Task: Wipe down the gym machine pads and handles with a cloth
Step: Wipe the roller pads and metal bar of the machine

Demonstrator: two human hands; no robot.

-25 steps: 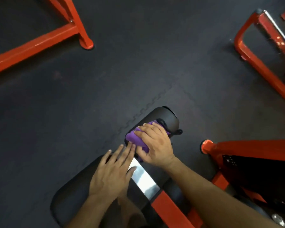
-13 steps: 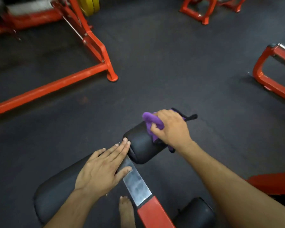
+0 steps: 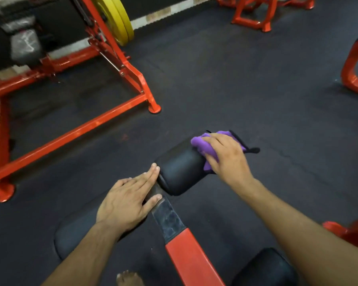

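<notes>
Looking down from my head, my right hand [image 3: 225,156] lies on top of the purple cloth [image 3: 205,148], fingers bent over it and pressing it against the far end of the black roller pad [image 3: 180,172]. The cloth is bunched under my palm, with purple folds showing past my fingertips on the left and a dark edge sticking out on the right side of the pad. Whether my thumb is tucked under the cloth I cannot tell.

My left hand [image 3: 128,201] lies flat, fingers straight and close together, holding nothing. Its palm rests on the near end of the left pad [image 3: 74,234], and the fingertips reach to the near end of the roller pad, touching or almost touching it. My thumb lies on the worn grey metal bar [image 3: 167,217] that runs between the two pads.

That bar turns into a red beam [image 3: 188,259] coming toward me. Another black pad [image 3: 265,267] sits at the lower right, partly behind my right forearm. My bare toes [image 3: 128,277] show at the bottom edge.

All of this stands on a dark rubber floor [image 3: 236,89]. To the left is a red machine frame [image 3: 70,129] with yellow weight plates [image 3: 116,19] behind it, and more red frames stand at the top right and right edge.
</notes>
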